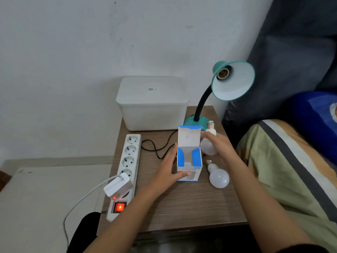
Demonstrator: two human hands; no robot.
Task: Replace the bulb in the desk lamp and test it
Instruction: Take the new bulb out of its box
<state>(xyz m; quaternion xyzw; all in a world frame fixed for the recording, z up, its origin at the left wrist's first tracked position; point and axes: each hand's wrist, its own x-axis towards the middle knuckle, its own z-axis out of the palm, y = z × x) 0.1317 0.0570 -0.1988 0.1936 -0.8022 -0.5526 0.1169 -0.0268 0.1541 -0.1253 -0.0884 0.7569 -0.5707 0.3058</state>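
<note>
A teal desk lamp [233,79] stands at the back right of the small wooden table [182,207], its shade tilted toward me and its socket [222,73] bare. My left hand [169,168] grips the left side of an open white and blue box [189,157] standing upright. My right hand [218,145] holds a white bulb [208,143] just right of the box's open flap, screw base pointing up. A second white bulb [218,176] lies on the table to the right of the box.
A white power strip [127,161] with a lit red switch [119,207] and a white adapter [118,185] lies along the table's left side. A white lidded bin [152,103] stands at the back. The lamp's black cord [156,147] loops between them. A bed [291,161] borders the right.
</note>
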